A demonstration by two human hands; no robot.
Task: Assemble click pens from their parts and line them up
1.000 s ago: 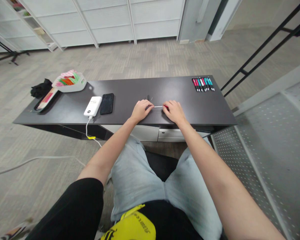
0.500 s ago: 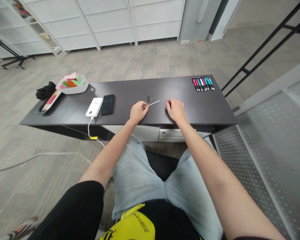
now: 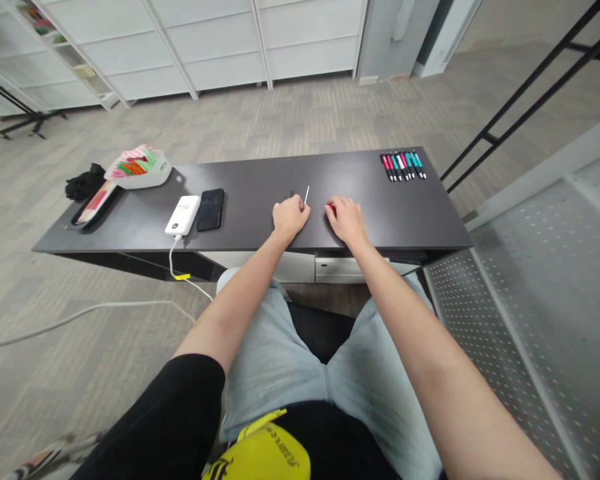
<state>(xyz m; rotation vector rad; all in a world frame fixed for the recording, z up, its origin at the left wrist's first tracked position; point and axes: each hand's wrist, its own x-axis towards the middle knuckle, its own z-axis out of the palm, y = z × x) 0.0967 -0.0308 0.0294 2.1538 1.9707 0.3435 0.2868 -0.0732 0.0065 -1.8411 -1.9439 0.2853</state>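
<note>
My left hand [image 3: 291,217] is closed over the desk, its fingers pinching a thin white pen refill [image 3: 307,194] that points up and away from me. Just beyond those fingers lie small dark pen parts [image 3: 292,194], partly covered by the hand. A short gap to the right, my right hand [image 3: 347,219] rests on the desktop with its fingers curled round a red pen barrel [image 3: 333,208]. Only a bit of red shows between thumb and fingers; the rest is hidden.
On the dark desk [image 3: 260,200], a row of several pens [image 3: 403,167] lies at the far right. To the left are a black phone [image 3: 211,209], a white power bank [image 3: 183,215] with its cable, a white basket [image 3: 155,177], a black tray [image 3: 94,212] and black cloth [image 3: 84,183].
My left hand has moved right, towards my right hand. The refill has swung from nearly level to steeply upward. My right hand keeps its hold on the red barrel.
</note>
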